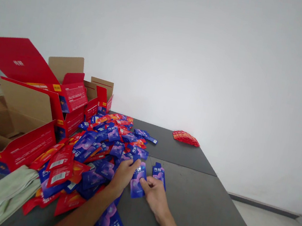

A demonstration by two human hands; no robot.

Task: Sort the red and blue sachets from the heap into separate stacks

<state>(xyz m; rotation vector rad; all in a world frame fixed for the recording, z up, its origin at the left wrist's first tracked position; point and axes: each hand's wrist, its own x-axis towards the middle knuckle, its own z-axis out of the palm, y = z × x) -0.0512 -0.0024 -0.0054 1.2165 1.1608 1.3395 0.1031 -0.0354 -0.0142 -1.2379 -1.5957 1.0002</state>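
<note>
- Over the dark grey table [199, 208]: blue-purple foil sachet [136, 189], both hands on it.
- Left hand [123, 173] closed at its top edge; right hand [155, 197] pinching its right side.
- Soft pack; light pinch should do.
- Second blue sachet [159, 172] just beyond right hand.
- Print: white characters, looks like 纯粉.
- Barcodes on red sachets [59, 175], left.

The held blue pouch [136, 188] is partly hidden.
</note>
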